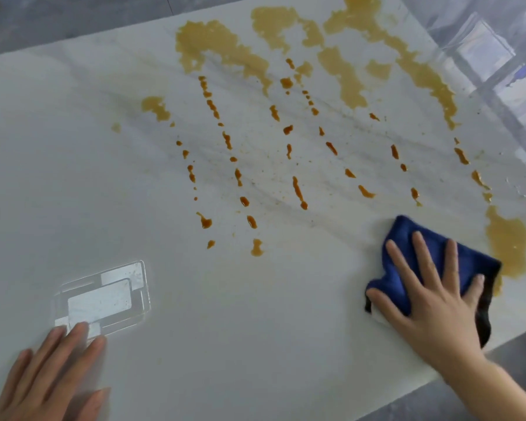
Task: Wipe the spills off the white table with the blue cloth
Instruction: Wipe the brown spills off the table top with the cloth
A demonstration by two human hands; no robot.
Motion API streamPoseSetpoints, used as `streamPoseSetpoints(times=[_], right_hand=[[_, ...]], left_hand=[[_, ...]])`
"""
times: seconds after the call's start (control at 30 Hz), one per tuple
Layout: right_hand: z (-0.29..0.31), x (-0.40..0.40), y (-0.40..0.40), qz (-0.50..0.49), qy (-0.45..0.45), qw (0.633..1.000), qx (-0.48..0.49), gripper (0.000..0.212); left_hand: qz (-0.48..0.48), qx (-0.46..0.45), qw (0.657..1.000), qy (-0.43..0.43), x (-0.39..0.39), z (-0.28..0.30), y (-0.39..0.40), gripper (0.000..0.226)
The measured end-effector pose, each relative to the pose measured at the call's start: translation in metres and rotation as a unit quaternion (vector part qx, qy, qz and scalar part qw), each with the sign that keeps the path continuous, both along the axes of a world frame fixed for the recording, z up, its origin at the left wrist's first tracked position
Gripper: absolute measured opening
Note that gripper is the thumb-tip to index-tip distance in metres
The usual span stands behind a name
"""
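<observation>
Right hand (431, 302) lies flat, fingers spread, pressing the cloth (419, 262) onto the table (255, 314) at 4 o'clock; nothing pinched. Left hand (49, 369) rests flat at 7 o'clock, fingers straight, holding nothing. Most spills (286, 123) remain: pools at 12 to 1 o'clock, drip lines through centre, 1 puddle (507, 241) touching the cloth's 2 o'clock edge. Best approach, probably: keep the palm flat, take that puddle first, pull strokes inward and refold when soaked, or it smears. No containers visible.
</observation>
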State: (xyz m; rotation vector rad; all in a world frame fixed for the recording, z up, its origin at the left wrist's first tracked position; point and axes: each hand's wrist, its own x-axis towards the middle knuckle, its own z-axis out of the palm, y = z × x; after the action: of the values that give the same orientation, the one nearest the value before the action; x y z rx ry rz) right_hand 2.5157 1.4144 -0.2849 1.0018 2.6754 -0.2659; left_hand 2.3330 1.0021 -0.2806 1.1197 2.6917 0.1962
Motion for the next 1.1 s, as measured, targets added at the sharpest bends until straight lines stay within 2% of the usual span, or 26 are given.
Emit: streamPoseSetpoints(times=[0.13,0.27,0.5,0.67,0.77,0.9,0.97,1.1], right_hand=[[0.002,0.001,-0.036,0.110,-0.023,0.994,-0.012,0.075],[-0.002,-0.021,-0.023,0.163,-0.007,0.987,0.005,0.071],[-0.010,-0.052,0.027,0.093,0.014,0.995,0.044,0.067],[-0.001,-0.031,0.006,0.050,0.010,0.999,-0.006,0.071],[0.005,-0.013,-0.047,0.145,0.014,0.989,-0.024,0.073],[0.002,-0.030,-0.132,0.359,0.064,0.931,-0.026,0.064],[-0.002,-0.069,-0.151,0.383,0.073,0.921,-0.016,0.064],[-0.008,-0.146,-0.142,0.344,0.091,0.934,0.006,0.068]], left_hand=[[0.020,-0.010,1.000,-0.018,0.000,-0.001,-0.002,0.055],[0.044,0.003,0.999,-0.026,0.002,0.001,0.000,0.054],[0.041,0.019,0.999,-0.024,0.002,0.002,-0.003,0.054],[0.030,0.042,0.999,-0.015,0.002,0.000,-0.004,0.054],[0.037,0.049,0.998,-0.008,0.002,-0.002,-0.006,0.054],[0.038,0.051,0.998,0.013,0.003,-0.007,-0.008,0.049],[0.040,0.059,0.997,0.013,0.004,-0.008,-0.007,0.049],[0.044,0.056,0.997,0.015,0.003,-0.011,-0.010,0.053]])
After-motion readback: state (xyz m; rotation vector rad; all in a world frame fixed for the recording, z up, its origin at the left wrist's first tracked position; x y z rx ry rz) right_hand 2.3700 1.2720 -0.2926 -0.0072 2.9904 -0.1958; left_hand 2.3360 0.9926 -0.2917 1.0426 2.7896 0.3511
